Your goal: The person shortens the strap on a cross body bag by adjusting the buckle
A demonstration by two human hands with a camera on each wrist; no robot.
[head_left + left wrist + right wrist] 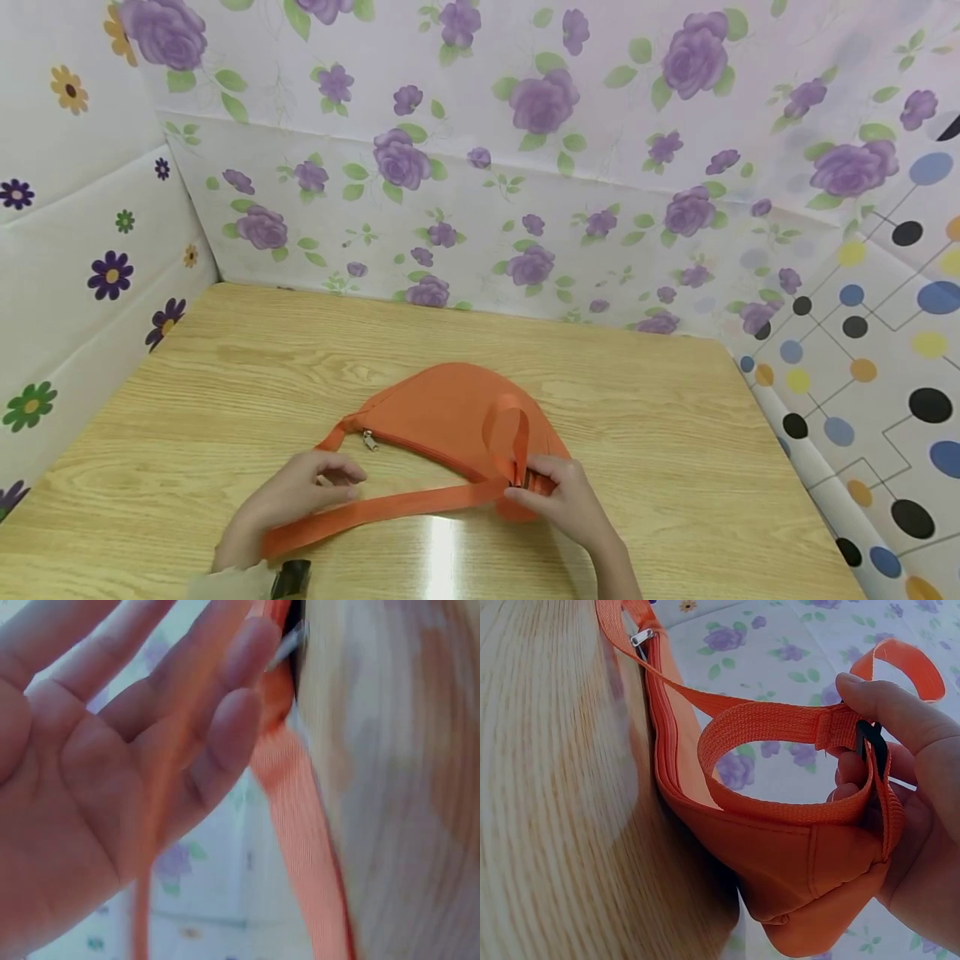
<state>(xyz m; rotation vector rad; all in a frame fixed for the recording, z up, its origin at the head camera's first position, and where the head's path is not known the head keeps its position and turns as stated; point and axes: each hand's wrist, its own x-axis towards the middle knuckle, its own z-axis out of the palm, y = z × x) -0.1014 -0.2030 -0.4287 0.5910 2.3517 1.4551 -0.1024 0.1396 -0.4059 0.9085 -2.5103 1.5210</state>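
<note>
An orange waist bag (pixel 450 408) lies on the table, its zipper (pixel 427 454) facing the person. At the bag's right end my right hand (pixel 558 496) pinches the orange strap where it passes through a black buckle (pixel 871 742). There the strap (pixel 772 724) bends into loops above and beside the fingers. My left hand (pixel 303 492) is beside the strap's long stretch (pixel 420 502), its fingers loosely bent and not closed round it. In the left wrist view, a blurred length of strap (pixel 176 742) runs in front of the left palm.
The wood-grain table (pixel 285 350) extends around the bag. A purple-flowered sheet (pixel 480 183) stands along the back edge, with a flower-print sheet (pixel 97 275) at left and a dotted sheet (pixel 870 367) at right. A metal zipper pull (pixel 370 440) hangs near the bag's left end.
</note>
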